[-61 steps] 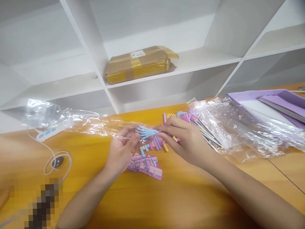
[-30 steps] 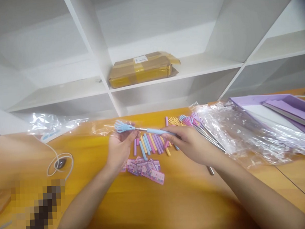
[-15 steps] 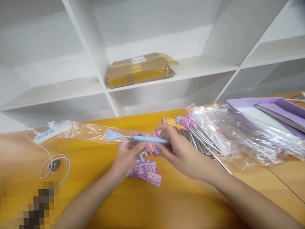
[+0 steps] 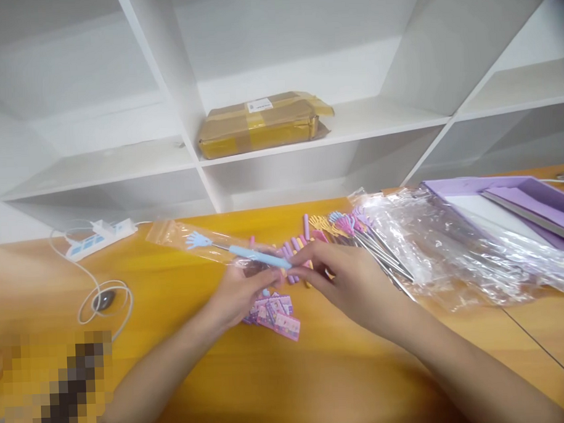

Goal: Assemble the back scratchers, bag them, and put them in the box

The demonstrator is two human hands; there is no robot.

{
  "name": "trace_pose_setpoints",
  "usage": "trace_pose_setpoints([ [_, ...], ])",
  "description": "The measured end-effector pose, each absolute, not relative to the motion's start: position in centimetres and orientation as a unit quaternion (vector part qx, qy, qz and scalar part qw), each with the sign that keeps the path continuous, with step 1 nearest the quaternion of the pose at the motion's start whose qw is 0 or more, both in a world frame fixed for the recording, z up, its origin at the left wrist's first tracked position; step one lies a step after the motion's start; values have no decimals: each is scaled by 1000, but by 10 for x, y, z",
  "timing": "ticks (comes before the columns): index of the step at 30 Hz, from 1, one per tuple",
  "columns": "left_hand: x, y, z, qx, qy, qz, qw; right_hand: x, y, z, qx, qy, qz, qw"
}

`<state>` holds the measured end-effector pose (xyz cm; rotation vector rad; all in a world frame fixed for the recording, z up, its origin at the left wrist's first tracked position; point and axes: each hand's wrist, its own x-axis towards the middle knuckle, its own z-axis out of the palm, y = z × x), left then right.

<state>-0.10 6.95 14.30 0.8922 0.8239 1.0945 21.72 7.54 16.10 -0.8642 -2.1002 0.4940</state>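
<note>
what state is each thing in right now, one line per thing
Blue back scratcher: end pinched by the right hand
Clear bag: at the left hand, scratcher's head apparently inside
Cards: overlapping, heaped
Coloured tubes: loose, partly hidden
Metal rods: bunched
Plastic bags: wrinkled, piled
Parcel: taped, flap sticking out
Purple box: open

I face white shelving (image 4: 299,50) across the upper frame; my wooden tabletop (image 4: 269,378) spans the lower half.

Passable across the near tabletop (image 4: 269,384) between both forearms (image 4: 171,357); blocked ahead by cards (image 4: 286,325), at right by plastic bags (image 4: 450,255).
</note>
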Motion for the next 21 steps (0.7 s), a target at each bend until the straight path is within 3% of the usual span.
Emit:
trace_pose_setpoints([
  [3,2,66,138,424,361,467,687,216,72,158,-325,-861,80,382],
  [8,1,62,127,468,359,415,693,212,69,154,-337,-858,19,387],
  [21,-4,64,126,486,369,351,710,201,75,138,-269,-855,112,430],
])
